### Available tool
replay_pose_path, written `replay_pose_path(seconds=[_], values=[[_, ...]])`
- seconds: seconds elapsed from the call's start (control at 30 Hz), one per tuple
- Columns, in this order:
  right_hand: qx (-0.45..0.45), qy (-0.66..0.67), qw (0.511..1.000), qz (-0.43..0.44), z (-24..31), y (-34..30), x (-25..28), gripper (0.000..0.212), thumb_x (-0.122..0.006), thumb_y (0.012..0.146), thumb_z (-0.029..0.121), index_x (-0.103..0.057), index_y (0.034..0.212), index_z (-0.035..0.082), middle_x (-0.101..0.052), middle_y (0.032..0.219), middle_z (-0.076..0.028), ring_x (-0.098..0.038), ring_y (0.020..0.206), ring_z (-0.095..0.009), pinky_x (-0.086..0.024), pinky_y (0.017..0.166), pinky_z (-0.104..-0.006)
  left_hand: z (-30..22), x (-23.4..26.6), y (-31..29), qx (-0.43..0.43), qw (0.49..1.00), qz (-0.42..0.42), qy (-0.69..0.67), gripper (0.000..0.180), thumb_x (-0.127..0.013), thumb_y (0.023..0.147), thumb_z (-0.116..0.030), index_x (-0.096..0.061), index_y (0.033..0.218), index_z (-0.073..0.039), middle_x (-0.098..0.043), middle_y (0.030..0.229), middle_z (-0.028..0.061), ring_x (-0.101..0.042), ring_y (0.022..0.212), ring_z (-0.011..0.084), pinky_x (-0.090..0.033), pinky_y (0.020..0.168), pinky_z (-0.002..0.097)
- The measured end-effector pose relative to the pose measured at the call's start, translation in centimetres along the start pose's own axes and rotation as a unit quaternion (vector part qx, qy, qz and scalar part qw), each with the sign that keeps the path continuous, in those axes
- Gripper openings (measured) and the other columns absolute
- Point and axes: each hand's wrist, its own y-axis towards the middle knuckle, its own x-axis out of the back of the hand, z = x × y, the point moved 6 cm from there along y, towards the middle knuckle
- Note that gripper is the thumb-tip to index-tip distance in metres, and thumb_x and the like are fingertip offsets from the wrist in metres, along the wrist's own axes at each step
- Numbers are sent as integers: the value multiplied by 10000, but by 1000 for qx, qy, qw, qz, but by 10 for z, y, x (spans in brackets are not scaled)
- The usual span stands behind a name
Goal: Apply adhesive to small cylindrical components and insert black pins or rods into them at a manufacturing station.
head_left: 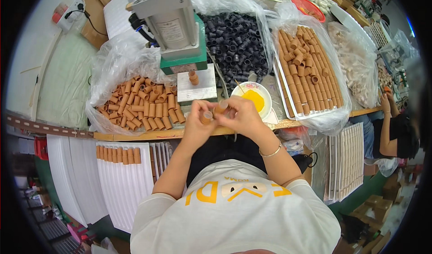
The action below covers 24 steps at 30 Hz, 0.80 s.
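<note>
Gripping one brown tube point(206, 117) in your left hand point(196, 121) and a second tube point(221, 106) in your right hand point(243, 115), you hold both left of the bowl point(268, 104).

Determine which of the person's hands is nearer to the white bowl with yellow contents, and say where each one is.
Right. The right hand is just by the near left side of the bowl; the left hand is farther off to the left.
</note>
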Motion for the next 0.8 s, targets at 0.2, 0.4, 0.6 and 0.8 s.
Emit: replay_pose_path(seconds=[0.2,0.4,0.6,0.8], values=[[26,-108,991,-70,-35,76,-23,224,-775,704,203,-687,819,32,-630,723,-126,-636,639,-269,-514,601,-349,-7,66,69,-34,941,-124,314,444,-763,732,1,-431,1024,-27,-545,1060,131,-558,1041,234,-447,885,325],[8,-106,994,-22,-42,104,-62,224,-749,730,206,-689,840,20,-647,797,-142,-656,750,-306,-522,689,-393,-1,100,55,-110,935,-196,275,322,-692,835,-57,-415,997,-36,-597,945,160,-660,860,290,-502,733,350],[-6,-139,990,-31,-41,87,-45,358,-782,752,254,-691,989,2,-644,859,-165,-653,750,-327,-519,685,-401,2,77,19,7,989,-1,-145,306,-621,886,12,-358,1002,-94,-616,1057,162,-655,987,218,-520,744,286],[-46,178,976,118,-2,9,-17,246,-721,857,127,-683,1071,12,-542,752,16,-446,614,-39,-375,545,-195,-13,32,-6,87,968,180,-154,355,-679,841,27,-369,950,-108,-623,1068,111,-627,988,168,-502,750,290]])
